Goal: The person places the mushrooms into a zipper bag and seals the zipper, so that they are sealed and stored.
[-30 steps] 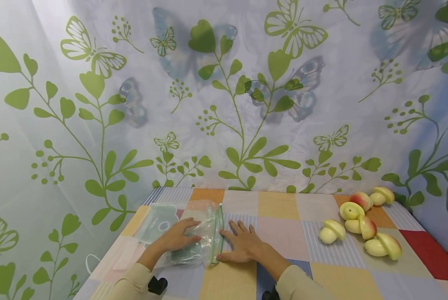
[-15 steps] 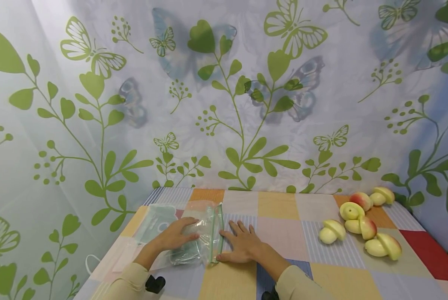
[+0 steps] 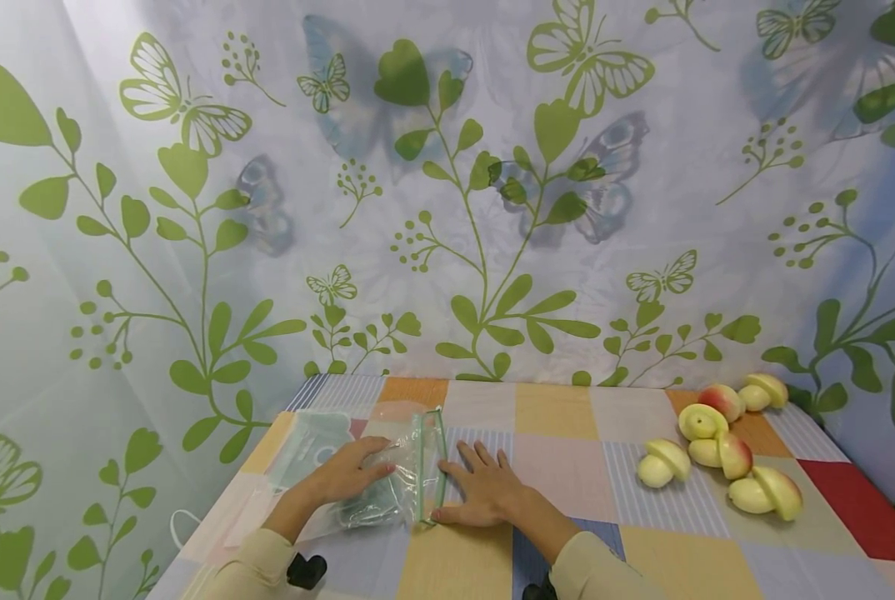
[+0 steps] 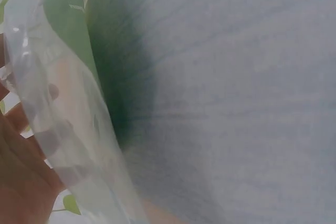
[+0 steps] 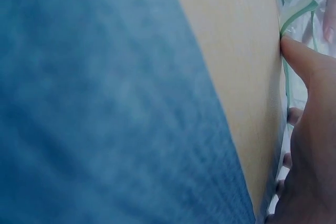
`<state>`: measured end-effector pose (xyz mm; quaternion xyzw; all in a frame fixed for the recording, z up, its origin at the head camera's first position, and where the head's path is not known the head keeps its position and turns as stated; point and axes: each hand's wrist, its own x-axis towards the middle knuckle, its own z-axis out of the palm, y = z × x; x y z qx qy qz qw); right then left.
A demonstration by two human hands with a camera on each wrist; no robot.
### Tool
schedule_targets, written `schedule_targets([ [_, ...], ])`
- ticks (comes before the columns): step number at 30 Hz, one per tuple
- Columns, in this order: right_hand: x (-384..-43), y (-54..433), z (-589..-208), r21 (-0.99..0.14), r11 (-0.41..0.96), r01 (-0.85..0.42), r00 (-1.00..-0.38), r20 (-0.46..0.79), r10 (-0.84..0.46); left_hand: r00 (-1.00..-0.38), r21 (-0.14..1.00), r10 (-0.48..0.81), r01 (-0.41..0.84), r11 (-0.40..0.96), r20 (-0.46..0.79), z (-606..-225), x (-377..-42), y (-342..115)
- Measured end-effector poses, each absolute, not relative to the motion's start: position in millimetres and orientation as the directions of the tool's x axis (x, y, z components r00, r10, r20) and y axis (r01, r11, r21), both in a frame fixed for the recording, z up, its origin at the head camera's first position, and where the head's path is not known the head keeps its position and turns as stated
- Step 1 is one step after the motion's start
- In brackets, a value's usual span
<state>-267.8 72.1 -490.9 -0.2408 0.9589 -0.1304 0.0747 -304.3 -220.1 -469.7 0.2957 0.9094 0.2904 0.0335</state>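
Observation:
A clear plastic zip bag (image 3: 402, 487) with green closure strips lies flat in front of me, its mouth toward the right. My left hand (image 3: 346, 471) rests on the bag's upper layer, fingers extended and thumb apart from them. In the left wrist view, clear film (image 4: 68, 114) stands in front of the fingers. Fingers spread, my right hand (image 3: 481, 487) presses the lower edge of the mouth to the cloth; its thumb touches the green strip (image 5: 300, 14) in the right wrist view. The two strips lie apart. Something dark green shows through the bag under my left hand.
A flat pale green printed packet (image 3: 316, 442) lies left of and behind the left hand. Several yellow-and-red mushroom-shaped pieces (image 3: 706, 450) sit at the right of the patchwork tablecloth (image 3: 560, 475). A leaf-patterned curtain (image 3: 447, 208) hangs behind the table.
The left hand has slid slightly left, drawing the upper strip with it, so the gap between the two green strips is wider. The right hand stays in place.

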Motion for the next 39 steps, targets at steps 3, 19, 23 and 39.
schedule_targets([
  [3, -267, 72, -491, -0.285, 0.851, -0.441, -0.874, -0.079, -0.479, -0.810, 0.531, 0.567, 0.550, 0.645, 0.149, -472, -305, -219],
  [19, -271, 72, -503, -0.276, 0.855, -0.439, -0.874, -0.090, -0.478, -0.772, 0.524, 0.582, 0.616, 0.588, 0.256, -476, -304, -214],
  [23, -276, 73, -512, -0.268, 0.856, -0.441, -0.876, -0.080, -0.476, -0.744, 0.517, 0.603, 0.651, 0.556, 0.289, -476, -304, -214],
  [39, -277, 73, -519, -0.266, 0.858, -0.438, -0.882, -0.057, -0.468, -0.730, 0.495, 0.625, 0.666, 0.559, 0.276, -479, -304, -212],
])
